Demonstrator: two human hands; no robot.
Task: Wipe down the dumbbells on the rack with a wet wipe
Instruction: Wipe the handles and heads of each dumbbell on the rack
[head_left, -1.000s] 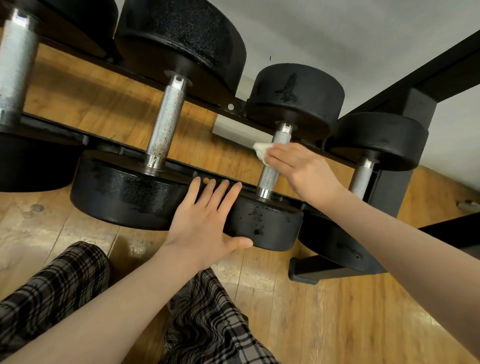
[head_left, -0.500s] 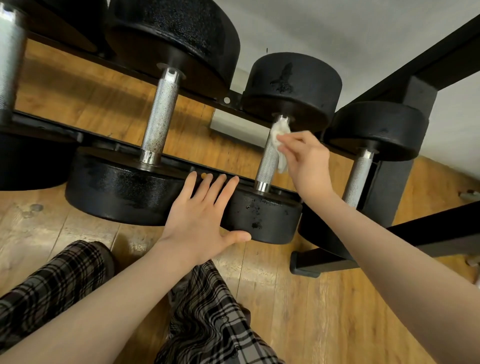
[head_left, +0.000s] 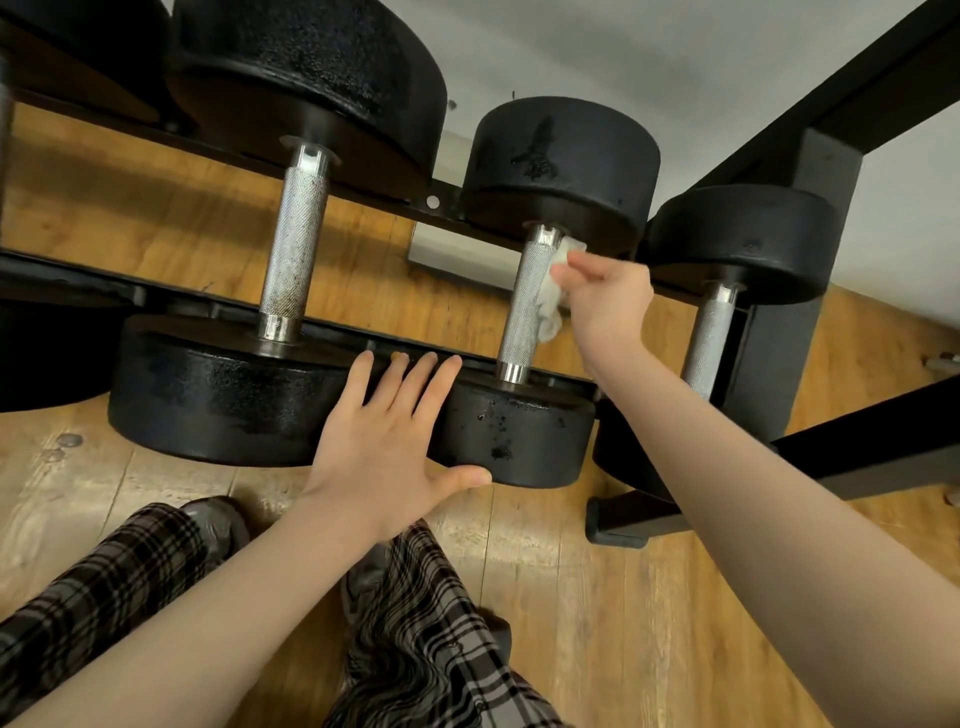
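Several black dumbbells with knurled steel handles lie across a black rack (head_left: 67, 270). My right hand (head_left: 608, 301) pinches a white wet wipe (head_left: 553, 301) against the right side of the middle dumbbell's handle (head_left: 527, 306), near its far end. My left hand (head_left: 387, 441) lies flat with fingers spread, pressing on the near heads of the large dumbbell (head_left: 218, 395) and the middle dumbbell (head_left: 524, 436). A smaller dumbbell (head_left: 709, 332) sits just right of my right hand.
The rack's black upright and foot (head_left: 779, 364) stand at the right on the wooden floor (head_left: 623, 597). A white wall is behind. My legs in plaid trousers (head_left: 426, 639) are below the rack's front edge. Another dumbbell head (head_left: 31, 353) shows at the far left.
My right hand has slid the wipe from the handle's middle up toward the far end and round to its right side. My left hand has stayed on the dumbbell heads.
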